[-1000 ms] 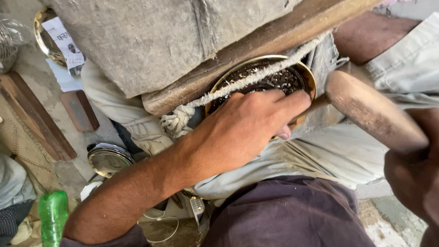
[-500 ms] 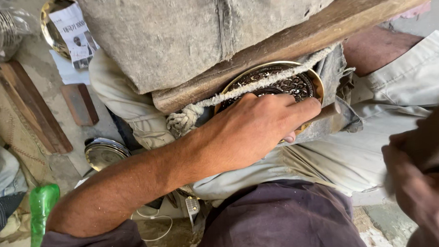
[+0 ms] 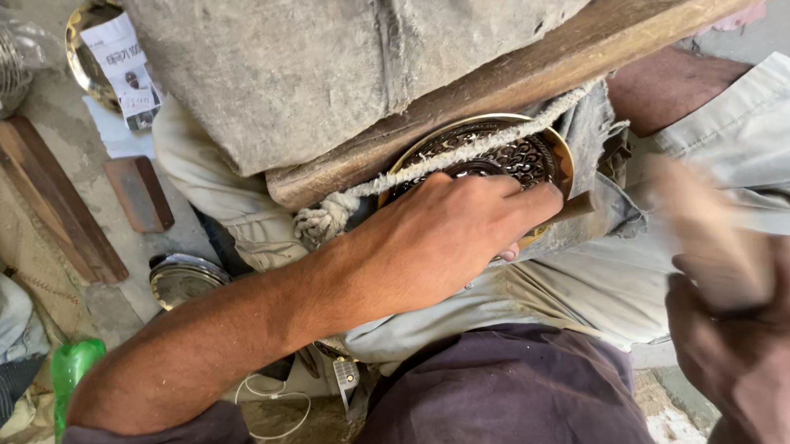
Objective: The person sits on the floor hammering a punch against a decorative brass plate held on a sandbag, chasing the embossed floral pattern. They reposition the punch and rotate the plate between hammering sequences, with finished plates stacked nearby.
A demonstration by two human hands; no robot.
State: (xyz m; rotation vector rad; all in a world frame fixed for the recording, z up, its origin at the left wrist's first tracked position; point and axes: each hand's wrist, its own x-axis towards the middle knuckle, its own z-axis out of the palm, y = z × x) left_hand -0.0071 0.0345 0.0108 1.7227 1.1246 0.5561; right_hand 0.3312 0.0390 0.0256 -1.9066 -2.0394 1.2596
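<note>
A view looking down at a person seated on the floor, working metal on their lap. The left hand (image 3: 448, 238) lies palm down, fingers curled, over a round brass plate (image 3: 506, 157) with a pierced, lace-like pattern. It presses on the near part of the plate and seems to pinch a small tool against it, though the tool itself is hidden under the fingers. The plate rests on the person's pale trousers, tucked under the edge of a wooden plank (image 3: 513, 95) and crossed by a thick white rope (image 3: 428, 164) knotted at its left end. A grey stone slab (image 3: 320, 67) sits on the plank, farther away.

At the near right, the right hand (image 3: 750, 350) is closed around a wooden mallet (image 3: 706, 229), which is blurred with motion and held to the right of the plate, not touching it.

The openwork pattern covers the visible part of the plate, so much of the piercing looks done. How much remains under the hand cannot be told.

On the floor to the left lie another brass dish (image 3: 182, 277), wooden blocks (image 3: 136, 192), a green plastic bottle (image 3: 72, 369) and a printed paper (image 3: 127, 65).
</note>
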